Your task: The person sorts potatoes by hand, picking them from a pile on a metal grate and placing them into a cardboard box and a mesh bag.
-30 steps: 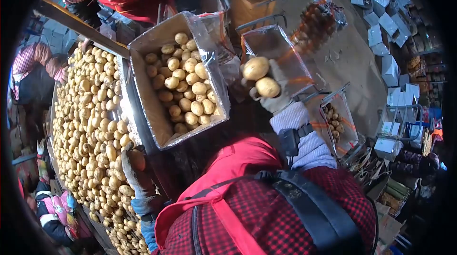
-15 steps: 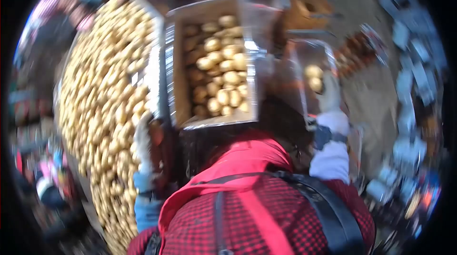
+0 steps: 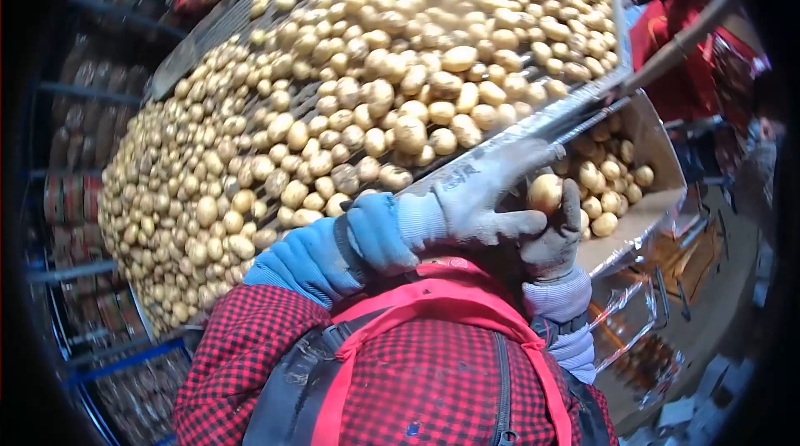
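While your head is swinging back toward the sorting surface (image 3: 575,109), its heap of pale yellow potatoes (image 3: 375,79) is now filling the view, and the foil-lined cardboard box (image 3: 646,138) of potatoes is sliding off to the right. You're no longer holding two potatoes out over the clear bags; your right hand (image 3: 554,238), in its grey knit glove, is now gripping one small round potato (image 3: 545,193) just beside the box. Your left hand (image 3: 483,196), grey-gloved with a blue cuff, is crossing over your chest, fingers outstretched and empty, touching that potato.
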A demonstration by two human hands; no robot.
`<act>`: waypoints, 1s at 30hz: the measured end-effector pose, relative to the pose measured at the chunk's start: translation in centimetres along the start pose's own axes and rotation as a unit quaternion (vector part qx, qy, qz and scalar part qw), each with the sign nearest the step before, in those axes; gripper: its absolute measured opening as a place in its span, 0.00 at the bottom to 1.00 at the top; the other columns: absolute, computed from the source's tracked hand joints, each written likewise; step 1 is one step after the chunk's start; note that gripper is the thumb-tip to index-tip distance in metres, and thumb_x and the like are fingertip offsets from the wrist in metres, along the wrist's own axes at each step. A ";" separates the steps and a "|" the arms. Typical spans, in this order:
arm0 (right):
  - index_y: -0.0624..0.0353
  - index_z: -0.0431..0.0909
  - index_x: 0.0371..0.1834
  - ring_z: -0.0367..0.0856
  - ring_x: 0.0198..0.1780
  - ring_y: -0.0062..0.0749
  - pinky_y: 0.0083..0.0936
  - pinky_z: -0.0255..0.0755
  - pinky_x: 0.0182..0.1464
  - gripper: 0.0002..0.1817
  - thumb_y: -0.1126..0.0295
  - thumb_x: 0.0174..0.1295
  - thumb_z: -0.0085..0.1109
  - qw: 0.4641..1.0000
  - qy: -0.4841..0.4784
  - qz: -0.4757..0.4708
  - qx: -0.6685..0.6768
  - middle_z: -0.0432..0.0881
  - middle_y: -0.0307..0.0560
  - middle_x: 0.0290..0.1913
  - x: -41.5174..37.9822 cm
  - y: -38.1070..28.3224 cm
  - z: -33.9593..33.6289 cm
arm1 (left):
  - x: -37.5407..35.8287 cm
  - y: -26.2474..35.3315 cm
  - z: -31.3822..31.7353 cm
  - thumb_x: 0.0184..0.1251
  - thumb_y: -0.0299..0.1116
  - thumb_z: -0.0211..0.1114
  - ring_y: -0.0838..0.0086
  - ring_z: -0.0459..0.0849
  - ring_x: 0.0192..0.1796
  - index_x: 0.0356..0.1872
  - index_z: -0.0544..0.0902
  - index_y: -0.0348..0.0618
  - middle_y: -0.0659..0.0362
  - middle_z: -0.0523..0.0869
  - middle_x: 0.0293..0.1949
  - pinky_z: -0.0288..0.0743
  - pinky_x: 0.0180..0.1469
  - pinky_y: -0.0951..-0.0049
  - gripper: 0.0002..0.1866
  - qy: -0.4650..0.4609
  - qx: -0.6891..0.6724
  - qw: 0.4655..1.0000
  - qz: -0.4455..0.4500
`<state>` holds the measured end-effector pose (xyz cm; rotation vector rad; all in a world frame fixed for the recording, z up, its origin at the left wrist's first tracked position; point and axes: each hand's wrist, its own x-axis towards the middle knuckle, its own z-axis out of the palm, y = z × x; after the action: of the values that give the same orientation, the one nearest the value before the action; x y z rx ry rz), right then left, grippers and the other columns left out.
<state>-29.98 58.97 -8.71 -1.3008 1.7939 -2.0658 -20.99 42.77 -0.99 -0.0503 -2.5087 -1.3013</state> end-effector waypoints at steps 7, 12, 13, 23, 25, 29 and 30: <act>0.63 0.68 0.75 0.87 0.53 0.34 0.25 0.87 0.45 0.27 0.66 0.77 0.59 0.744 -0.022 0.503 0.439 0.83 0.56 0.63 3.4 -0.5 3.5 | -16.4 -4.3 -14.9 0.70 0.37 0.68 0.54 0.74 0.74 0.75 0.71 0.40 0.44 0.77 0.71 0.65 0.77 0.58 0.34 0.252 0.316 0.864 -0.300; 0.65 0.69 0.73 0.85 0.63 0.37 0.33 0.83 0.65 0.41 0.89 0.54 0.74 0.916 -0.193 0.289 0.198 0.85 0.53 0.61 3.6 -0.5 7.0 | -23.9 -10.2 -22.1 0.68 0.36 0.67 0.45 0.75 0.70 0.78 0.70 0.58 0.46 0.75 0.71 0.68 0.74 0.51 0.35 0.085 0.416 0.773 -0.471; 0.65 0.70 0.73 0.85 0.63 0.37 0.33 0.83 0.64 0.38 0.87 0.56 0.74 0.899 -0.157 0.328 0.245 0.85 0.52 0.61 3.6 -0.7 7.9 | -23.2 -11.1 -22.3 0.68 0.36 0.66 0.47 0.77 0.68 0.77 0.71 0.62 0.47 0.76 0.70 0.70 0.72 0.51 0.34 0.058 0.460 0.757 -0.460; 0.51 0.57 0.84 0.87 0.59 0.46 0.39 0.86 0.58 0.37 0.62 0.75 0.62 0.595 -0.114 0.604 0.517 0.78 0.59 0.69 4.9 -0.1 11.3 | -20.2 -11.7 -24.0 0.64 0.42 0.74 0.53 0.80 0.68 0.72 0.78 0.52 0.47 0.82 0.65 0.73 0.72 0.56 0.33 0.216 0.363 0.793 -0.439; 0.52 0.57 0.83 0.87 0.57 0.45 0.36 0.87 0.55 0.37 0.56 0.76 0.59 0.683 -0.206 0.525 0.464 0.79 0.59 0.68 5.3 -0.5 12.1 | -17.7 -8.5 -22.0 0.67 0.43 0.74 0.60 0.81 0.67 0.73 0.76 0.45 0.49 0.81 0.65 0.74 0.72 0.60 0.34 0.270 0.183 0.880 -0.344; 0.53 0.60 0.82 0.89 0.52 0.42 0.32 0.86 0.47 0.37 0.48 0.76 0.57 0.637 -0.199 0.550 0.502 0.81 0.59 0.66 5.9 -1.6 13.9 | -12.2 -2.7 -17.3 0.67 0.41 0.76 0.65 0.81 0.67 0.77 0.71 0.41 0.50 0.80 0.68 0.73 0.72 0.64 0.39 0.127 -0.027 0.965 -0.229; 0.53 0.59 0.82 0.89 0.53 0.41 0.33 0.87 0.47 0.38 0.47 0.76 0.56 0.613 -0.196 0.563 0.519 0.81 0.59 0.66 5.6 -1.3 13.5 | -11.5 -2.4 -16.7 0.68 0.41 0.75 0.64 0.80 0.68 0.78 0.70 0.42 0.49 0.80 0.68 0.72 0.73 0.63 0.40 0.084 0.013 0.978 -0.193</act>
<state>-24.15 45.84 -5.58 -0.0732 0.5222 -1.3265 -6.14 29.26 2.78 0.5551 -2.4656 -1.3425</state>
